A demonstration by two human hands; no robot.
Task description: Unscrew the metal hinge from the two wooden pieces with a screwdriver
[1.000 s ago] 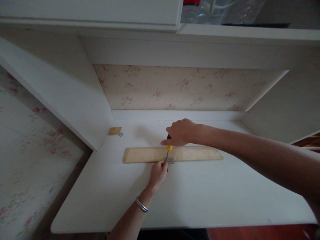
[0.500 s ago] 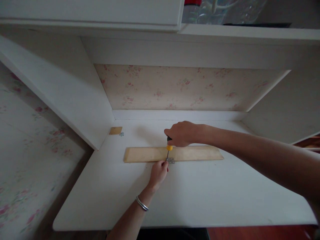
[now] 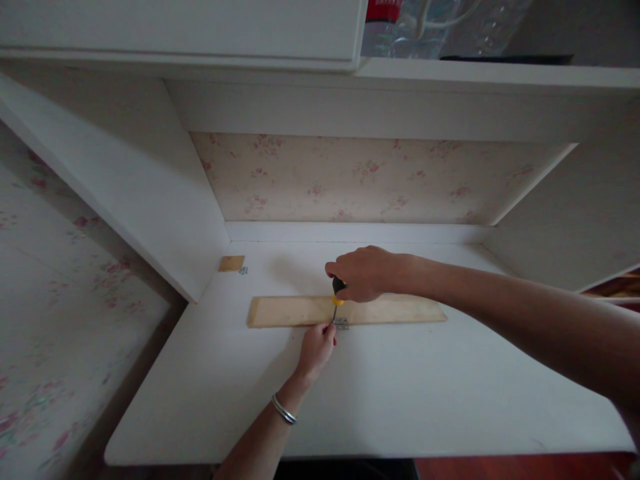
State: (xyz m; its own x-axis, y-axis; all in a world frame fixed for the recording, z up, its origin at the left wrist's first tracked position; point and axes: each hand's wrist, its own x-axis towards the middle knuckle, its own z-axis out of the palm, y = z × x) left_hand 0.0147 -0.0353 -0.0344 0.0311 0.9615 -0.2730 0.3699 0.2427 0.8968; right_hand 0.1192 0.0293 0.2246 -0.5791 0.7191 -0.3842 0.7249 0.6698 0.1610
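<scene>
A long pale wooden strip (image 3: 290,311) lies flat across the white desk top (image 3: 400,393). A small metal hinge (image 3: 341,324) sits at the strip's near edge, about its middle. My right hand (image 3: 363,273) is closed round the black and yellow handle of a screwdriver (image 3: 338,292), which stands nearly upright with its tip down at the hinge. My left hand (image 3: 316,348), with a silver bangle on the wrist, is closed in a pinch at the screwdriver's tip beside the hinge. What the pinch holds is too small to see.
A small wooden piece (image 3: 231,263) and some tiny metal parts (image 3: 243,271) lie at the back left of the desk. White side panels rise left and right, with floral wallpaper behind. A shelf above carries plastic bottles (image 3: 425,27).
My right hand has turned slightly on the screwdriver handle and covers more of its yellow part. The view has shifted a little. My left hand stays at the hinge.
</scene>
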